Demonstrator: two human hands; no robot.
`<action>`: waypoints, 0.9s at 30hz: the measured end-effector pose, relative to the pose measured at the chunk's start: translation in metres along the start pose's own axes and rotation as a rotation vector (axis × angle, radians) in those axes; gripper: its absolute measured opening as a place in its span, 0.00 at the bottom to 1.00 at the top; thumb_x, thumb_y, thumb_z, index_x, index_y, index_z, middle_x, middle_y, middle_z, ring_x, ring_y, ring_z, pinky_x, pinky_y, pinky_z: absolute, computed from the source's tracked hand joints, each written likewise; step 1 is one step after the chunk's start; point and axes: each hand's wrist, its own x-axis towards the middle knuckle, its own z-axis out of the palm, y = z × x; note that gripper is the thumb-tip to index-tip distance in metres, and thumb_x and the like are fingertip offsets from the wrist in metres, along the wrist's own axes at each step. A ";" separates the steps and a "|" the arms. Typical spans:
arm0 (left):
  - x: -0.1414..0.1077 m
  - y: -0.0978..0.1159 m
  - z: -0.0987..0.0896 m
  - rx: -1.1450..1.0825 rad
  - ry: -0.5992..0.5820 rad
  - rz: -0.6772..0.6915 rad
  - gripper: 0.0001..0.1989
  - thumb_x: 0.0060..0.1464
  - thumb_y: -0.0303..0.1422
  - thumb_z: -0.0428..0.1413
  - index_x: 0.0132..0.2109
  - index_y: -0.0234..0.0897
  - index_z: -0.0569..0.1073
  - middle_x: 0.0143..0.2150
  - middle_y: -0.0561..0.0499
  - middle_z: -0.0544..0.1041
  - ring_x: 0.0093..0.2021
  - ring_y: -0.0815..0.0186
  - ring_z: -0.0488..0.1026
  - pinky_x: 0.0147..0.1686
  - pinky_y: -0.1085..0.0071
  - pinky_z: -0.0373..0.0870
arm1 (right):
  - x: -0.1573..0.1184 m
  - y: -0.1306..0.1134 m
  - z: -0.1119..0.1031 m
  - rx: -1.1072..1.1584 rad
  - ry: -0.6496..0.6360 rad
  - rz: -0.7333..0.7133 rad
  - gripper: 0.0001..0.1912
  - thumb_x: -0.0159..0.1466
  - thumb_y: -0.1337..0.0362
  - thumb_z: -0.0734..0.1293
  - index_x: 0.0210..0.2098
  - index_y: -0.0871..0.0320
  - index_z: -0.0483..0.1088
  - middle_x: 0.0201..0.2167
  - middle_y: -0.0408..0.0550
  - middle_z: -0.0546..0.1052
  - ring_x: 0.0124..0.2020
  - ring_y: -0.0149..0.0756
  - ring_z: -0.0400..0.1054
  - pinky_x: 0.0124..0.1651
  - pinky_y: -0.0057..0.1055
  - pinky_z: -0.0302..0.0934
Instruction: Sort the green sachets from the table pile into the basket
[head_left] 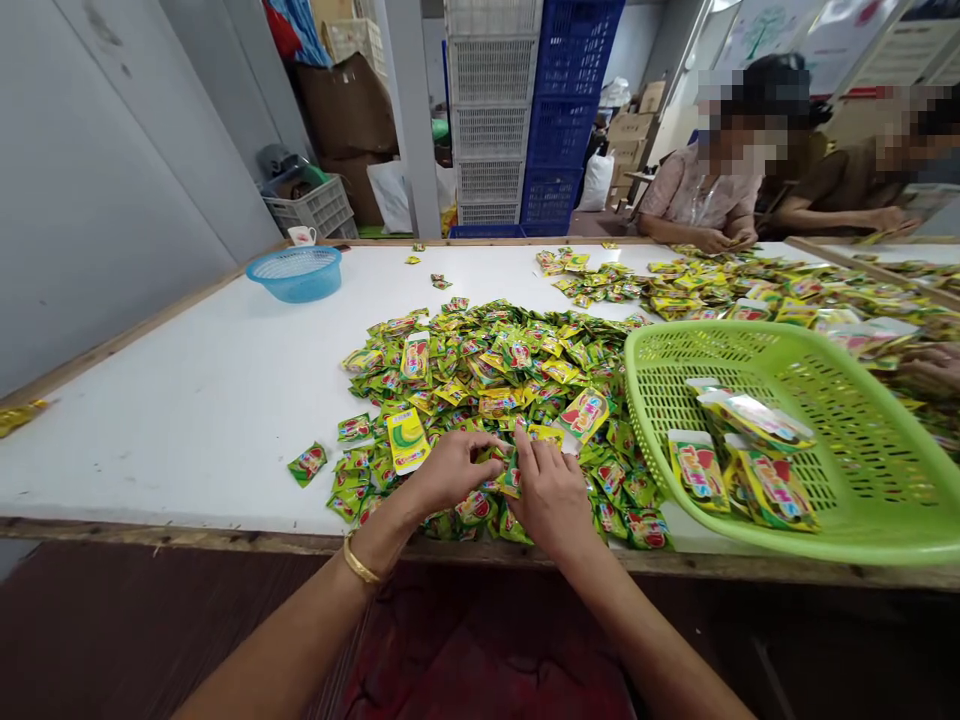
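Green printed sachets [480, 372] lie heaped on the desk [187, 400] around the left hand [448, 472] and right hand [553, 492], each grip half-curled; whether either holds any, I cannot tell. They look light, slippery, crinkly; sealed edges suit pinching.

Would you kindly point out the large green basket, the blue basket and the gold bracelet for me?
Large green basket [862, 549]: head view, on its near rim.
Blue basket [304, 288]: head view, on its outer side wall.
Gold bracelet [359, 566]: head view, on the band's upper face.
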 end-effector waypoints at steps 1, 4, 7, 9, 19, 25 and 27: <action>0.001 0.002 0.000 0.034 0.004 -0.002 0.12 0.44 0.30 0.52 0.34 0.35 0.78 0.24 0.56 0.69 0.25 0.72 0.60 0.28 0.75 0.56 | 0.000 -0.001 0.000 0.002 0.010 -0.021 0.40 0.56 0.62 0.69 0.62 0.67 0.50 0.37 0.54 0.69 0.38 0.46 0.61 0.40 0.40 0.53; 0.002 0.004 0.006 -0.091 0.070 -0.062 0.13 0.42 0.30 0.52 0.36 0.35 0.77 0.24 0.55 0.69 0.26 0.70 0.62 0.29 0.74 0.59 | 0.000 -0.002 -0.001 0.002 0.031 0.003 0.36 0.59 0.62 0.67 0.62 0.67 0.51 0.38 0.54 0.69 0.39 0.45 0.60 0.41 0.40 0.52; 0.000 0.005 0.010 -0.403 0.113 -0.165 0.21 0.41 0.35 0.58 0.45 0.34 0.71 0.23 0.57 0.66 0.26 0.70 0.63 0.28 0.74 0.61 | 0.002 0.000 -0.003 0.005 0.059 0.049 0.33 0.60 0.60 0.65 0.61 0.68 0.53 0.38 0.54 0.69 0.38 0.44 0.60 0.40 0.39 0.52; -0.004 0.005 0.011 -0.410 0.143 -0.172 0.19 0.40 0.35 0.59 0.42 0.34 0.71 0.24 0.57 0.66 0.27 0.70 0.63 0.30 0.74 0.61 | 0.002 0.001 -0.004 0.012 0.075 0.037 0.32 0.60 0.60 0.65 0.59 0.68 0.54 0.38 0.54 0.69 0.38 0.44 0.60 0.40 0.38 0.52; -0.017 0.011 0.017 -0.005 0.042 -0.134 0.14 0.46 0.30 0.52 0.16 0.34 0.61 0.17 0.58 0.52 0.22 0.74 0.50 0.25 0.74 0.46 | -0.018 -0.004 -0.002 0.026 0.072 0.009 0.31 0.55 0.68 0.67 0.57 0.65 0.57 0.38 0.53 0.71 0.39 0.43 0.61 0.40 0.37 0.50; -0.018 0.008 0.027 -0.210 -0.065 -0.318 0.09 0.42 0.30 0.51 0.18 0.34 0.65 0.18 0.58 0.61 0.14 0.75 0.57 0.17 0.76 0.51 | -0.025 -0.005 -0.007 -0.017 0.058 -0.041 0.28 0.54 0.70 0.66 0.54 0.66 0.60 0.38 0.54 0.72 0.37 0.43 0.60 0.40 0.38 0.50; -0.016 0.006 0.035 -0.339 -0.080 -0.377 0.09 0.44 0.32 0.50 0.20 0.34 0.67 0.19 0.57 0.65 0.12 0.73 0.61 0.13 0.76 0.51 | -0.025 -0.004 -0.008 -0.025 0.064 -0.046 0.27 0.55 0.70 0.66 0.54 0.67 0.61 0.37 0.54 0.72 0.36 0.43 0.60 0.39 0.38 0.50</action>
